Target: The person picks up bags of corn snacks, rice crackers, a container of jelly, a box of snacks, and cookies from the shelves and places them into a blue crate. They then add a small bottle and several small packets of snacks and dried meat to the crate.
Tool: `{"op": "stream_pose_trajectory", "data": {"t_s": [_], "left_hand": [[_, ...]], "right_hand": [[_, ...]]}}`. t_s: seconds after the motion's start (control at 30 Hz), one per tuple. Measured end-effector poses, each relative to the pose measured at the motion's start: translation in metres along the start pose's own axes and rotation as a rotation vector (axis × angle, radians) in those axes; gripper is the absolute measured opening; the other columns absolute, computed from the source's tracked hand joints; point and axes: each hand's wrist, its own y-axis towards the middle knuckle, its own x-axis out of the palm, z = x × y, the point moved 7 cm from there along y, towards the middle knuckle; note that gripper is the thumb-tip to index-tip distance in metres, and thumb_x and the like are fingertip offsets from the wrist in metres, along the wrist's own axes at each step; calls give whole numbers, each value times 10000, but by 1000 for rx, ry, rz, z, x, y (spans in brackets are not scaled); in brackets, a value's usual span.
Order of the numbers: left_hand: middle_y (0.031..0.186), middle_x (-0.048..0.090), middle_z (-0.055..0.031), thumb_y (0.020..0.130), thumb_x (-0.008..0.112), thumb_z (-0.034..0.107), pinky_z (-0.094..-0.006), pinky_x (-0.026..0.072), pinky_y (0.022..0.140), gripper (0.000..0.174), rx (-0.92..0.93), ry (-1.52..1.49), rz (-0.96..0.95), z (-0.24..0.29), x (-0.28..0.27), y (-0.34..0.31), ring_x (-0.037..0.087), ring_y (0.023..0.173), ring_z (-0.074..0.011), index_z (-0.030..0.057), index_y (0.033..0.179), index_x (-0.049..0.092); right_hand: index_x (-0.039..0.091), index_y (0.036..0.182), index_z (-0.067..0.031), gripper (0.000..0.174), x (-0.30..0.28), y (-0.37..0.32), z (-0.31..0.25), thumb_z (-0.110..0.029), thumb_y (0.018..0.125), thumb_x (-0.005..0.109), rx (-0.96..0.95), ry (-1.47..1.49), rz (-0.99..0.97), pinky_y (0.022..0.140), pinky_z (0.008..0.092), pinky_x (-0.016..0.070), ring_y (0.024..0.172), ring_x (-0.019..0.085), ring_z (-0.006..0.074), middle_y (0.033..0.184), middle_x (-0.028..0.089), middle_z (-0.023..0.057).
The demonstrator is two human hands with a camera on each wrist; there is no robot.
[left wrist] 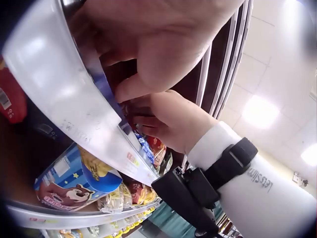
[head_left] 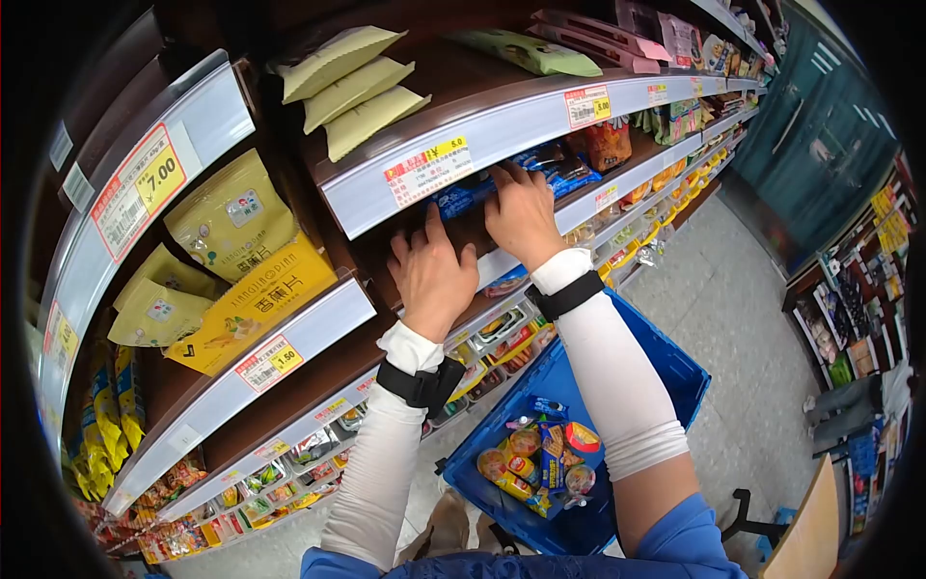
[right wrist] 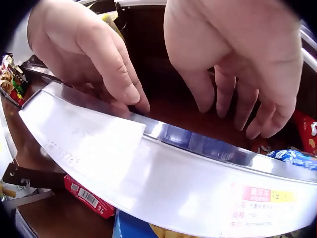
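- Two-handed, reached over the rail (right wrist: pixel 188 173) into a shelf (right wrist: pixel 183 119), with the left hand (head_left: pixel 434 275) and the right hand (head_left: pixel 526 220) near each other, the right nearer the blue packets (head_left: pixel 577 172).
- Had the left fingers released and slightly bent behind the rail, grasping nothing in sight.
- Had the right fingers released too, spread a little and angled down toward the shelf, with nothing visibly grasped.
- Could not tell from these angles about any light touch of right fingertips on a packet.
- Found the blue packets lying on that same shelf, just beside the right hand, with red packets (head_left: pixel 610 145) farther along.
- Saw a bear tub (left wrist: pixel 64 171) on the shelf below, behind no hand.
- Had a blue bin (head_left: pixel 666 362) below the right forearm, with mixed snacks (head_left: pixel 553 458) lying loose inside.
- Judged to be at the reaching step, short of any firm grasp.
- Judged a next move at the packets to call for fingertips low behind the rail, a light pinch on the wrapper, and knuckles clear of the upper rail (head_left: pixel 511 130).
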Motion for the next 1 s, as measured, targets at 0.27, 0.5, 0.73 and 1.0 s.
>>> {"op": "stream_pose_trajectory", "data": {"t_s": [0.27, 0.5, 0.73, 1.0], "left_hand": [[1170, 444, -222, 748, 540, 281, -477, 298, 915, 628, 11, -39, -6, 0, 10, 14, 364, 1102, -381, 25, 1274, 311], [1033, 464, -251, 718, 576, 155, -406, 406, 800, 545, 104, -237, 241, 13, -16, -7, 481, 930, -390, 7, 1210, 396], [1084, 392, -125, 816, 527, 58, -271, 451, 753, 377, 134, -856, 368, 25, -41, -40, 500, 915, -186, 36, 1184, 450], [1055, 434, -79, 816, 529, 24, -213, 454, 707, 270, 4, -1267, -1, 44, 30, -111, 501, 910, -130, 27, 1078, 467]], "right_hand": [[533, 1037, -43, 367, 20, 0, 11, -166, 692, 514, 143, -26, -139, 774, 454, 378, 917, 452, 379, 1006, 542, 158], [580, 976, -32, 335, 8, -9, 14, -117, 652, 572, 133, 376, -77, 788, 378, 387, 857, 506, 344, 921, 572, 171], [556, 1054, -35, 316, -40, -41, 3, -64, 743, 608, 304, 844, 22, 697, 226, 445, 884, 521, 135, 980, 531, 71], [540, 1012, 6, 217, -86, -177, 66, -32, 800, 569, 769, 1161, 317, 719, 199, 431, 806, 534, 82, 880, 564, 26]]}}
